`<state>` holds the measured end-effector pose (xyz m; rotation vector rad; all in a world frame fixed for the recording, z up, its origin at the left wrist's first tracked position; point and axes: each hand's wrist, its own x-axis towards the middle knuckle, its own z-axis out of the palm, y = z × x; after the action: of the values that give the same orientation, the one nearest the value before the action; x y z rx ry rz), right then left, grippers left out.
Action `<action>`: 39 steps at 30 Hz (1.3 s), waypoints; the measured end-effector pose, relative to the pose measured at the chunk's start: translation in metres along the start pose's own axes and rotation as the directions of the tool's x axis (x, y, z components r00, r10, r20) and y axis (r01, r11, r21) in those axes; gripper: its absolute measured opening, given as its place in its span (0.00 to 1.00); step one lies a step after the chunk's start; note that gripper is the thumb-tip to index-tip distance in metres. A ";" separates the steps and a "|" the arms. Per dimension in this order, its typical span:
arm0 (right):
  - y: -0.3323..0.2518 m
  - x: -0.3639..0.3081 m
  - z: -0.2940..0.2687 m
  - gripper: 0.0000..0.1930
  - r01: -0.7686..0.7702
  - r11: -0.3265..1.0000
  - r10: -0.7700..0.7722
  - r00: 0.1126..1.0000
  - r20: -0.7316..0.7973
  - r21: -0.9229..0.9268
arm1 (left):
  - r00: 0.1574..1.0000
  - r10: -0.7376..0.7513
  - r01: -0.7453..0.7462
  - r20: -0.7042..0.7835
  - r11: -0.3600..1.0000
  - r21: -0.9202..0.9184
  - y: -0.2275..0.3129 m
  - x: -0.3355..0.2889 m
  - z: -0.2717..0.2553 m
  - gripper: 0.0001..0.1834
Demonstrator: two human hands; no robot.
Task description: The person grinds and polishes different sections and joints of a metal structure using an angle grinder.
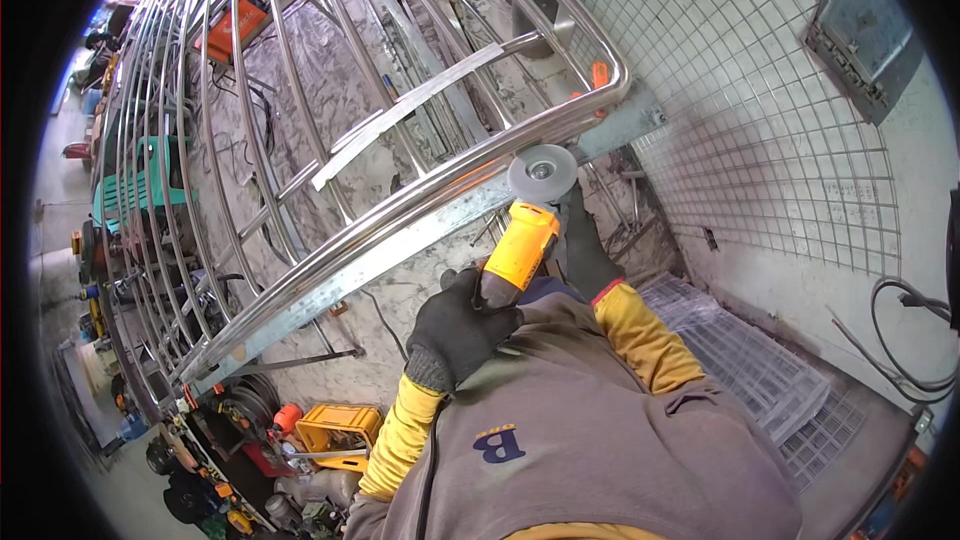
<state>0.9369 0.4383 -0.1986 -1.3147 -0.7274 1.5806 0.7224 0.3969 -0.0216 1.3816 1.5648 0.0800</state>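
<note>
A yellow and black angle grinder [522,245] is held in front of my chest, its grey disc [543,175] pointing away from me. My left hand [462,328], in a dark glove, is wrapped round the grinder's rear body. The gloved right hand [588,248] grips it near the head, just behind the disc; part of its fingers is hidden. Close beyond the disc runs the edge of a large frame of shiny metal tubes [420,185], resting on a flat metal beam [375,275]. I cannot tell whether the disc touches the tube.
An orange-handled clamp [600,76] sits at the frame's right corner. Pale strips [400,115] lie across the bars. Below left stand a yellow crate [340,432] and many tools. Wire mesh panels [740,90] lean on the right wall; more sheets [740,350] lie wrapped on the floor. A dark cord [428,470] hangs along my front.
</note>
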 end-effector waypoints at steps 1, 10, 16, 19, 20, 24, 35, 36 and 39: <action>-0.011 -0.002 0.000 0.31 -0.115 0.979 0.120 0.993 -0.018 0.166 | 1.000 0.015 -0.016 0.006 1.000 0.014 0.003 0.002 0.001 0.44; -0.017 -0.006 0.005 0.35 -0.189 0.957 0.174 0.981 0.086 0.219 | 1.000 0.017 -0.017 -0.003 1.000 0.012 -0.010 0.001 0.003 0.44; 0.047 0.016 0.002 0.32 0.038 0.998 -0.036 0.998 -0.056 0.042 | 0.999 -0.036 0.035 0.040 0.999 0.035 -0.002 -0.005 -0.008 0.43; -0.010 0.002 0.013 0.34 -0.054 0.955 0.043 0.998 0.045 0.293 | 1.000 -0.002 0.002 -0.004 0.998 0.063 -0.002 0.004 -0.001 0.40; -0.013 0.002 0.008 0.34 -0.053 0.954 0.041 0.998 0.045 0.296 | 1.000 0.026 -0.026 0.005 0.995 0.097 0.002 0.009 0.001 0.39; -0.038 -0.011 0.013 0.39 -0.140 0.941 0.132 0.990 0.048 0.307 | 0.999 0.044 -0.044 -0.003 0.999 0.020 -0.002 0.010 0.007 0.40; 0.003 -0.049 0.052 0.33 -0.294 0.859 0.138 0.922 0.363 0.420 | 0.967 -0.211 0.242 0.140 0.931 -0.274 -0.055 -0.056 -0.032 0.45; 0.001 -0.070 0.056 0.32 0.034 0.971 -0.112 0.941 0.319 0.238 | 0.964 -0.239 0.263 0.119 0.922 -0.283 -0.070 -0.061 -0.026 0.45; 0.004 -0.072 0.059 0.25 -0.381 0.902 0.298 0.889 0.347 0.201 | 0.993 -0.097 0.097 0.072 0.995 0.006 -0.072 -0.074 -0.027 0.44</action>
<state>0.8792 0.3778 -0.1568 -1.0463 -0.4571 2.1254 0.6408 0.3294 -0.0077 1.2944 1.5697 -0.0309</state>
